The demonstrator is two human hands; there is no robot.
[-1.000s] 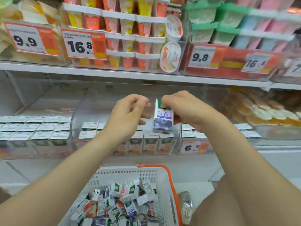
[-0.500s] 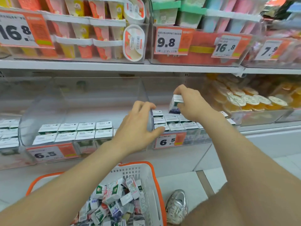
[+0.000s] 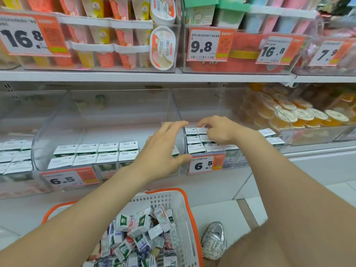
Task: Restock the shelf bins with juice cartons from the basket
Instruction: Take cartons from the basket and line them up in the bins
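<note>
The right hand's fingers [image 3: 204,121] are bent, their tips down on the white tops of the back row of cartons [image 3: 196,148] in the bin [image 3: 227,105] just right of centre. The thumb is hidden, so I cannot tell whether they pinch one carton or only press on it. The right hand [image 3: 221,132] lies over the middle of those rows.

The left hand's fingers [image 3: 179,125] are straight and spread. The forefinger reaches to the top of the clear wall [image 3: 174,108] between the two bins, and the thumb lies at the lower front corner beside an orange price tag [image 3: 206,164] reading 6.5. The left hand [image 3: 163,149] holds nothing and covers the right end of the centre bin [image 3: 57,122], where two rows of cartons [image 3: 107,157] stand upright.

At the bottom centre a white basket [image 3: 189,218] with an orange rim holds a loose heap of small cartons [image 3: 138,226], green, blue and red, lying every way. A silver shoe [image 3: 213,239] shows just to its right. Along the top of the frame, the upper shelf [image 3: 134,76] carries coloured cups behind tags of 16.8 and 9.8.
</note>
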